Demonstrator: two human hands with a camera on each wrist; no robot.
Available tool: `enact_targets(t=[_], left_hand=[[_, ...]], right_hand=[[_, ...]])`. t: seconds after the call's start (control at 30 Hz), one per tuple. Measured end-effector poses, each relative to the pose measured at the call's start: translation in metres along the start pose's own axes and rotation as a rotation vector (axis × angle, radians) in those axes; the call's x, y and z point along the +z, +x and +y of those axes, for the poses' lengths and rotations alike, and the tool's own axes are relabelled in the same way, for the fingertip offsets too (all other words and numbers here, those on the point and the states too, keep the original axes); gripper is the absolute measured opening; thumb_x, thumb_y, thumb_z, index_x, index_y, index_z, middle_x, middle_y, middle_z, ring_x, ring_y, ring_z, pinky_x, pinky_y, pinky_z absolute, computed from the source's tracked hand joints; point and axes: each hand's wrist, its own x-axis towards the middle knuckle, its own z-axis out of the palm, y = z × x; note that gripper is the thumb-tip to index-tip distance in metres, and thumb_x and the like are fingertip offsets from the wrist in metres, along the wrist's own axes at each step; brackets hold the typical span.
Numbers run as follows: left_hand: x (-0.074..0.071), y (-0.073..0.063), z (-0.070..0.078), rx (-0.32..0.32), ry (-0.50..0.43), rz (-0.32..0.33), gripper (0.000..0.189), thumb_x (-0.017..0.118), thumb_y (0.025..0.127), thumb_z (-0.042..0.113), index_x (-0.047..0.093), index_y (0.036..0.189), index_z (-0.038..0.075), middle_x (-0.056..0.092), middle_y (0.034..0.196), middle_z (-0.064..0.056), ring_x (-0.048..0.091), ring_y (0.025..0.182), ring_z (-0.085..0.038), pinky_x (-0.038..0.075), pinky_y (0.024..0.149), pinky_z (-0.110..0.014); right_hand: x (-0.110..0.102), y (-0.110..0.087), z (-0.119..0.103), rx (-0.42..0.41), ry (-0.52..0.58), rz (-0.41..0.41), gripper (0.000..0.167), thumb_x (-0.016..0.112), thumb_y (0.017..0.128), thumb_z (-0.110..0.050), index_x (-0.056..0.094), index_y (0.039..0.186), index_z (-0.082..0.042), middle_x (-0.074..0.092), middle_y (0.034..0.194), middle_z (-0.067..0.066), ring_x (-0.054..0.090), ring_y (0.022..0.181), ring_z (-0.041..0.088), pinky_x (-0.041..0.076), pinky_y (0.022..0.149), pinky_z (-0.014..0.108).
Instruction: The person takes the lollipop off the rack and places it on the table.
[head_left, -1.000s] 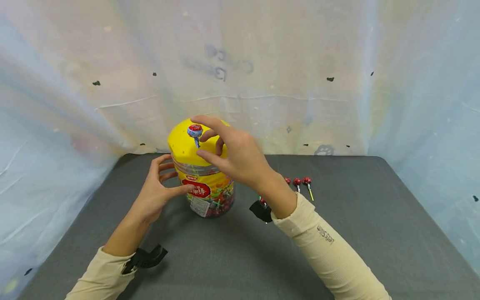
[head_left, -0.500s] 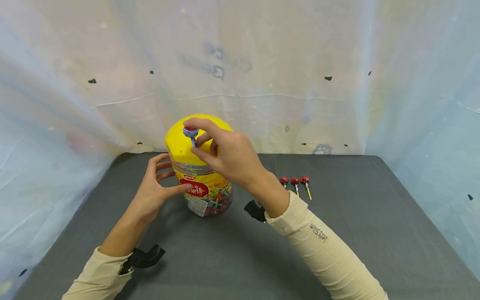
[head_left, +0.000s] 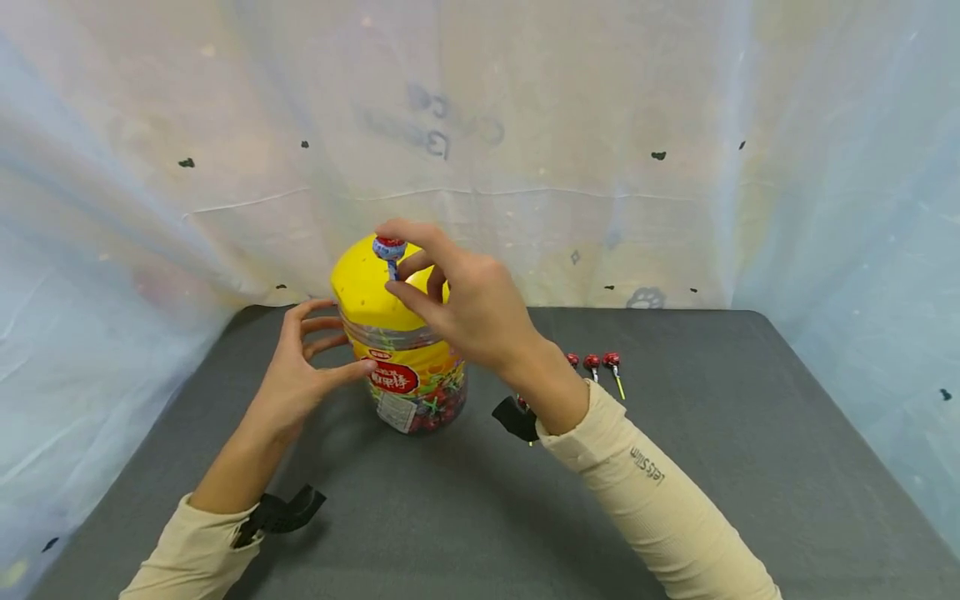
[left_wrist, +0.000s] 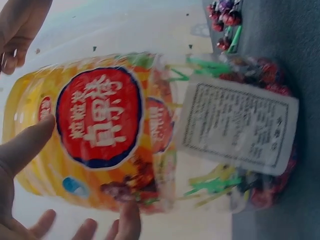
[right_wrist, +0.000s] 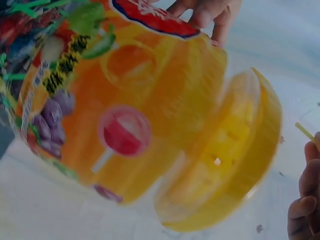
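Note:
A large clear candy jar (head_left: pixel 408 375) with a yellow lid (head_left: pixel 367 287) stands on the dark table. Several lollipops show through its lower wall in the left wrist view. My left hand (head_left: pixel 288 387) holds the jar's left side, its thumb on the red label (left_wrist: pixel 100 117) and fingers round the far side. Over the lid, my right hand (head_left: pixel 480 308) pinches a lollipop (head_left: pixel 389 248) upright, red and blue wrapped head on top. In the right wrist view, a yellow stick end (right_wrist: pixel 304 131) sticks out by the right hand's fingers (right_wrist: pixel 307 175). The lid sits on the jar.
Several red-wrapped lollipops (head_left: pixel 612 360) lie on the table (head_left: pixel 712 433) right of the jar, partly hidden by my right forearm. Black wrist mounts (head_left: pixel 285 510) hang below both wrists. A pale printed curtain (head_left: pixel 570 125) surrounds the table's back and sides.
My left hand has shifted slightly left, its thumb sliding back along the label. The right hand, still pinching the lollipop over the lid, dipped left and has risen a little. The jar stays put.

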Motion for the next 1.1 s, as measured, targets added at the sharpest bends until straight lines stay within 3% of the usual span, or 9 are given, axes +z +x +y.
enact_targets(t=[0.1, 0.17, 0.23, 0.3, 0.47, 0.6, 0.83, 1.1], left_hand=[[-0.002, -0.004, 0.006, 0.090, 0.051, 0.066, 0.091, 0.080, 0.085, 0.024, 0.020, 0.153, 0.032, 0.033, 0.147, -0.010, 0.043, 0.135, -0.031, 0.052, 0.085, -0.020], [-0.004, -0.007, 0.011, 0.148, 0.086, 0.103, 0.090, 0.080, 0.085, 0.021, 0.023, 0.152, 0.035, 0.034, 0.147, -0.009, 0.043, 0.134, -0.030, 0.051, 0.083, -0.015], [-0.005, -0.010, 0.017, 0.189, 0.119, 0.131, 0.089, 0.081, 0.084, 0.019, 0.025, 0.152, 0.037, 0.034, 0.148, -0.008, 0.043, 0.135, -0.030, 0.051, 0.088, -0.021], [-0.004, -0.012, 0.024, 0.213, 0.143, 0.154, 0.090, 0.081, 0.084, 0.018, 0.027, 0.153, 0.038, 0.034, 0.150, -0.009, 0.043, 0.136, -0.031, 0.051, 0.094, -0.034], [-0.003, -0.014, 0.042, 0.226, 0.172, 0.174, 0.090, 0.082, 0.083, 0.021, 0.029, 0.153, 0.041, 0.028, 0.155, -0.007, 0.037, 0.139, -0.032, 0.046, 0.098, -0.064], [0.001, -0.010, 0.051, 0.224, 0.174, 0.134, 0.089, 0.081, 0.084, 0.024, 0.029, 0.154, 0.041, 0.024, 0.158, -0.007, 0.033, 0.139, -0.035, 0.046, 0.096, -0.068], [0.003, -0.004, 0.048, 0.320, 0.196, 0.112, 0.089, 0.082, 0.082, 0.012, 0.035, 0.154, 0.034, 0.024, 0.154, -0.011, 0.036, 0.133, -0.035, 0.049, 0.092, -0.067], [-0.003, -0.008, 0.041, 0.320, 0.210, 0.144, 0.090, 0.081, 0.083, 0.011, 0.032, 0.155, 0.036, 0.024, 0.151, -0.014, 0.037, 0.132, -0.037, 0.048, 0.092, -0.068]], right_hand=[[-0.009, -0.006, 0.000, 0.003, 0.007, 0.028, 0.045, 0.072, 0.092, -0.016, 0.053, 0.133, -0.015, 0.075, 0.094, 0.003, 0.055, 0.064, 0.008, 0.048, 0.059, 0.021], [-0.017, -0.013, 0.001, 0.012, 0.003, 0.045, 0.047, 0.074, 0.091, -0.015, 0.053, 0.133, -0.015, 0.075, 0.093, 0.003, 0.055, 0.063, 0.007, 0.048, 0.058, 0.022], [-0.024, -0.022, 0.004, 0.025, -0.010, 0.055, 0.048, 0.074, 0.090, -0.014, 0.053, 0.133, -0.016, 0.075, 0.093, 0.002, 0.055, 0.063, 0.006, 0.047, 0.058, 0.022], [-0.030, -0.033, 0.009, 0.041, -0.023, 0.062, 0.049, 0.075, 0.089, -0.014, 0.054, 0.133, -0.016, 0.075, 0.091, 0.001, 0.055, 0.062, 0.006, 0.046, 0.057, 0.022], [-0.041, -0.066, 0.025, 0.104, -0.060, 0.067, 0.050, 0.078, 0.087, -0.013, 0.057, 0.131, -0.017, 0.074, 0.087, 0.000, 0.056, 0.060, 0.005, 0.042, 0.052, 0.022], [-0.050, -0.089, 0.035, 0.161, -0.101, 0.058, 0.052, 0.080, 0.084, -0.012, 0.057, 0.131, -0.018, 0.075, 0.086, -0.001, 0.054, 0.059, 0.003, 0.041, 0.052, 0.021], [-0.053, -0.112, 0.042, 0.235, -0.104, 0.058, 0.055, 0.081, 0.082, -0.010, 0.058, 0.130, -0.019, 0.075, 0.086, -0.002, 0.053, 0.060, 0.002, 0.044, 0.053, 0.023], [-0.055, -0.115, 0.041, 0.300, -0.082, -0.108, 0.054, 0.079, 0.085, -0.016, 0.056, 0.134, -0.022, 0.074, 0.085, -0.007, 0.052, 0.064, 0.004, 0.045, 0.059, 0.022]])
